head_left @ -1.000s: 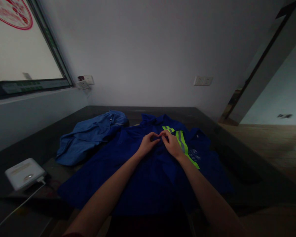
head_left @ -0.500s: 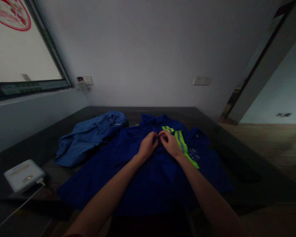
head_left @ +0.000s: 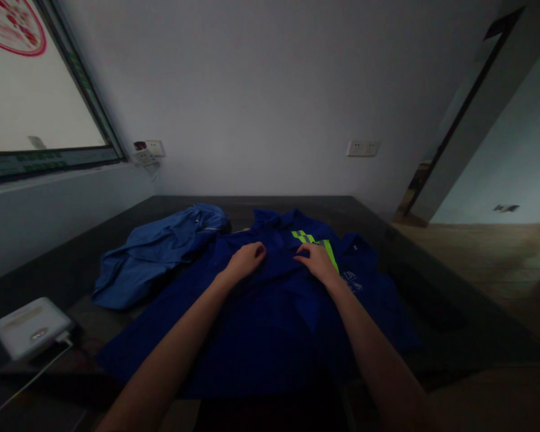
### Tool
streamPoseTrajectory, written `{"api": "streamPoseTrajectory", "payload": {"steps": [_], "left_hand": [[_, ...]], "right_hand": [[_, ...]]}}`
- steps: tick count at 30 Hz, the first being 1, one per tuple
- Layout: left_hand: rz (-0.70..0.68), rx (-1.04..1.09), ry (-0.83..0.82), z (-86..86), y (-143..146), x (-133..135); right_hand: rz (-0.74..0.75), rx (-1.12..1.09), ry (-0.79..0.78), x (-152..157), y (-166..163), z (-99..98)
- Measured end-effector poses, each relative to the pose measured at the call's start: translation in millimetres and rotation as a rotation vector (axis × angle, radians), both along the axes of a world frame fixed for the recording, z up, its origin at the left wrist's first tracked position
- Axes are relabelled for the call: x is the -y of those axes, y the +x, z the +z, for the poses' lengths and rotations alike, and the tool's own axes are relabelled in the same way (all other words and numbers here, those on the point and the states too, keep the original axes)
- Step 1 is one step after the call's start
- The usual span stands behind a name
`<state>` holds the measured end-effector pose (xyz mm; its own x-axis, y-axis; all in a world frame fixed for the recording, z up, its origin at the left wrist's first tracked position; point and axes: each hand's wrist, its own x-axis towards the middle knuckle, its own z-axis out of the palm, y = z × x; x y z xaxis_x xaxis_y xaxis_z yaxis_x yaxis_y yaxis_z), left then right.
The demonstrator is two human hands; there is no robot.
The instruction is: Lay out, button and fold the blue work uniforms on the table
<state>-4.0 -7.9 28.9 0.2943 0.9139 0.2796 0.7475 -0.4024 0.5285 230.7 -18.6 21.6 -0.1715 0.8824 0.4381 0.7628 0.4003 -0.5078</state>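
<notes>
- Tabletop (head_left: 312, 203): extends past the fingers (head_left: 306, 246) to the wall (head_left: 252, 96), a bare strip at its far edge leaving room.
- Dark-blue jacket (head_left: 256, 342): spread beneath the fingers, probably for reaching its front; hem at the near edge.
- Light-blue garment (head_left: 148, 252): left of the fingers, apparently set aside.
- Left hand (head_left: 247, 259): curled; grip unclear.
- Right hand (head_left: 316, 260): fingertips narrowly parted.

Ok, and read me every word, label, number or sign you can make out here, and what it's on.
Nothing reads clearly.
White print on the blue garment at right: too blurred.
Faint marking on the white box: too blurred.
Green marks on the window frame: unreadable.
Blue garment in the middle: no lettering visible.
</notes>
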Motion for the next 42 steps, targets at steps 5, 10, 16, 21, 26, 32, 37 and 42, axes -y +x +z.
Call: {"api": "streamPoseTrajectory", "payload": {"steps": [5,10,16,21,26,32,37,42], "left_hand": [[0.025,-0.074,-0.084,-18.8,-13,7],[-0.058,0.128,0.061,-15.2,2,11],[-0.013,0.36,0.167,4.7,22,24],[0.014,0.432,0.178,5.7,21,28],[-0.001,0.466,0.137,0.3,23,29],[-0.1,0.504,0.111,4.3,28,38],[-0.184,0.6,-0.022,5.2,31,41],[-0.198,0.599,-0.038,1.0,31,37]], "right_hand": [[-0.13,0.047,0.017,-3,14,2.0],[-0.253,-0.017,0.122,3,20,13.9],[-0.406,-0.074,0.243,17,18,31.4],[-0.327,0.197,0.062,16,20,22.3],[-0.203,0.105,0.288,22,-7,23.0],[0.217,-0.244,0.097,29,-38,22.3],[0.334,-0.429,-0.169,26,-27,23.4],[0.336,-0.59,-0.344,20,-23,18.4]]}}
